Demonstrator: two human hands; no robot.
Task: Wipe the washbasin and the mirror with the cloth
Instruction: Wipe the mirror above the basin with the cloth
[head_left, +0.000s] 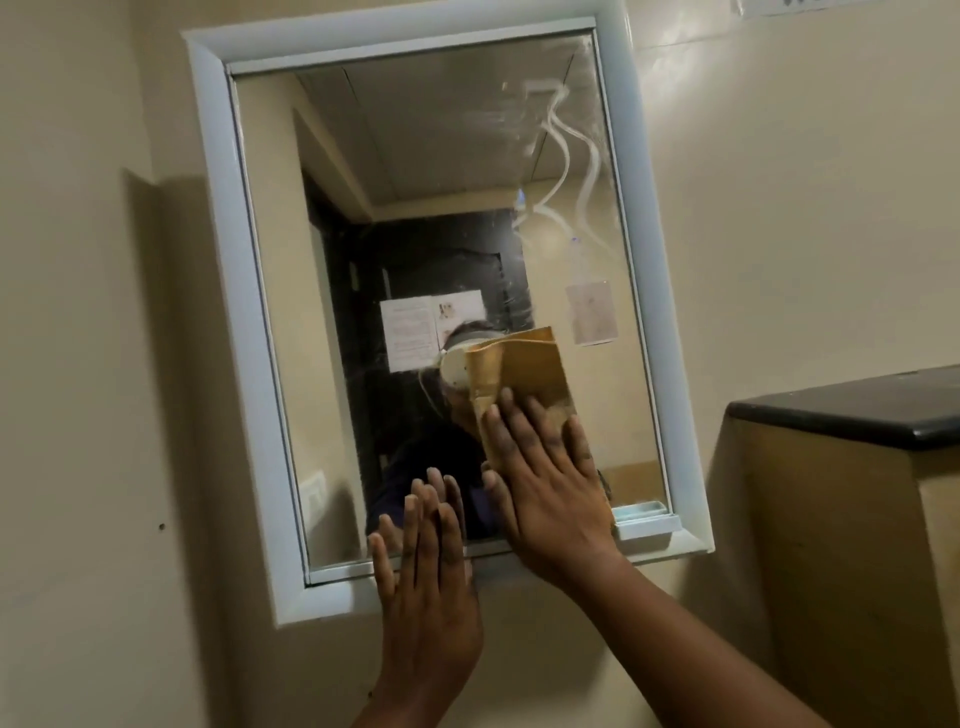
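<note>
A mirror (415, 156) in a white frame (228, 291) hangs on the beige wall. White smears and streaks mark its upper right glass. My right hand (545, 483) lies flat on a folded yellow-brown cloth (524, 369), pressing it against the lower right of the glass. My left hand (431, 582) rests flat, fingers together, over the bottom edge of the mirror and its frame, holding nothing. The washbasin is out of view.
A ledge with a black top (852, 410) juts from the wall at the right, just beside the mirror. A small pale holder (644, 514) sits at the mirror's bottom right corner. The glass reflects a person, a dark doorway and papers.
</note>
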